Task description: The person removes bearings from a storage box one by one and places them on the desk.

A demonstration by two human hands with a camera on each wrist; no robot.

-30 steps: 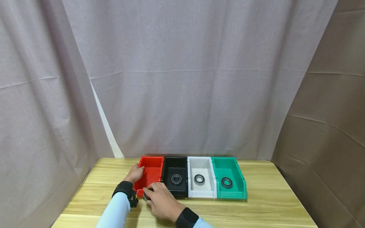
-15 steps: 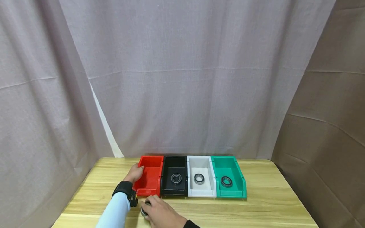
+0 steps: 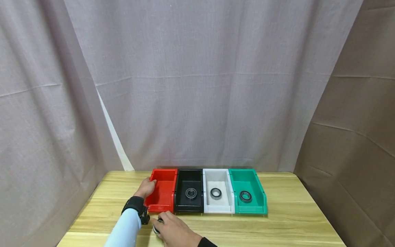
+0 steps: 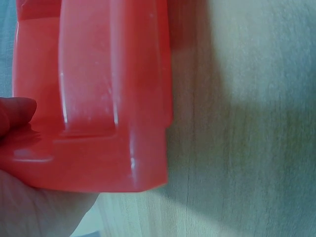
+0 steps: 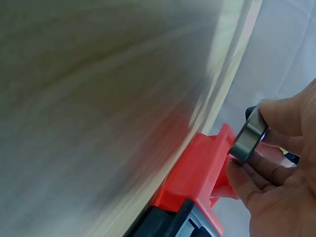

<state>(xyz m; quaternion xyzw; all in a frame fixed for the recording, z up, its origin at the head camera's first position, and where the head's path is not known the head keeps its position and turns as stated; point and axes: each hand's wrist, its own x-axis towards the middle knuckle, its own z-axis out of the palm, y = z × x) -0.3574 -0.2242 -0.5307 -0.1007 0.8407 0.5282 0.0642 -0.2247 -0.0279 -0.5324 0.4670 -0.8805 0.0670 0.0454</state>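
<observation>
My left hand grips the left side wall of a red plastic bin. In the left wrist view its thumb lies over the rim of the red bin. My right hand is in front of that bin, pinching a ball bearing between thumb and fingers. The right wrist view shows the bearing as a shiny steel ring seen from its edge, held tilted. From the head, the fingers cover part of this bearing. Nothing lies inside the red bin.
To the red bin's right, in a row, stand a black bin, a white bin and a green bin. Each holds one bearing. The wooden table backs onto a grey curtain.
My right hand has drawn back from the red bin's front edge toward the near side of the table, still pinching the bearing. My left hand keeps its grip on the bin wall.
</observation>
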